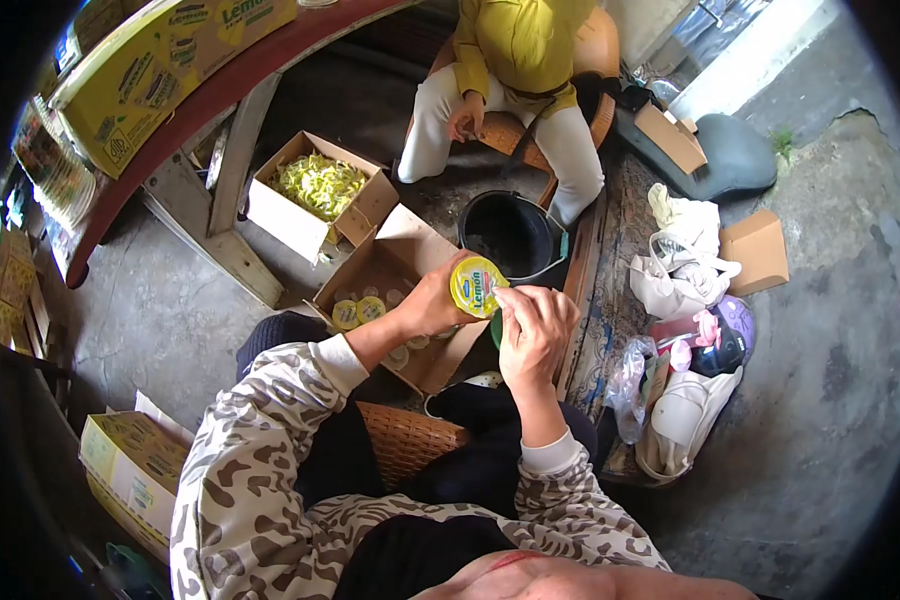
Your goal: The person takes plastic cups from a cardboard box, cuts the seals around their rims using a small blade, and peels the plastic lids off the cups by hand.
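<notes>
My left hand (433,298) is wrapped round a drink cup (477,287) with a yellow lid marked "Lemon", its top facing up toward me. At the right edge of the lid, my right hand (538,328) has its fingers pinched together; a small pale bit shows at the fingertips, too small to name. Below my left hand stands an open cardboard box (415,235) with several cups inside, some with yellow lids (370,309).
Another cardboard box (362,205) holds yellow strips (318,186). A black bucket (510,235) stands before a seated person in a yellow top (520,45). Bags (675,275) and a helmet (730,340) lie right. Lemon cartons (135,95) sit on a red-edged table.
</notes>
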`<state>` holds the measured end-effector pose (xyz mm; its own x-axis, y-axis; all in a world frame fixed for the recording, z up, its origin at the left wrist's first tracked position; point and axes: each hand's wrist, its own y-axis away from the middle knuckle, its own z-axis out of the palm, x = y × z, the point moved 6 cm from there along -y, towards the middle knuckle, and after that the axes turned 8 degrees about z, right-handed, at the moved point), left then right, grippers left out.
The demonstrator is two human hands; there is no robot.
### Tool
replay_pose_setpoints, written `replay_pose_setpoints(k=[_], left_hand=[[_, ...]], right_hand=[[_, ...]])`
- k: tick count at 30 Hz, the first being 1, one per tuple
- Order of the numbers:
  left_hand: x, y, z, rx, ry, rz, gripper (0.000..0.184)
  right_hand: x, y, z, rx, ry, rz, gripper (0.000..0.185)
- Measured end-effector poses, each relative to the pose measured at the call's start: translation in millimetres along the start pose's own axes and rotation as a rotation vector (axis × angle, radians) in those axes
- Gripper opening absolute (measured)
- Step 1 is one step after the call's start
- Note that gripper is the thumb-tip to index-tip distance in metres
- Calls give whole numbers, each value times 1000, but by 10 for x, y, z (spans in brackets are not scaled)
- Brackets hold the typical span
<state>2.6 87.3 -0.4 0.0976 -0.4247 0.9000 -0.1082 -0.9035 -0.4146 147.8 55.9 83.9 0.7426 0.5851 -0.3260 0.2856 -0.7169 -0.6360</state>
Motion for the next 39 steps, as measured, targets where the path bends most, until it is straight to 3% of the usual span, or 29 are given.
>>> replay_pose_setpoints(k=[11,24,39], left_hand=[[23,25,63,47,-49,102,64],[37,58,114,82,-90,96,63],[-6,18,69,82,-12,55,64]], right_hand=[[-40,2,-4,-29,95,3,27],[-133,6,48,-38,179,-56,17],[3,-20,52,-111,225,11,20]])
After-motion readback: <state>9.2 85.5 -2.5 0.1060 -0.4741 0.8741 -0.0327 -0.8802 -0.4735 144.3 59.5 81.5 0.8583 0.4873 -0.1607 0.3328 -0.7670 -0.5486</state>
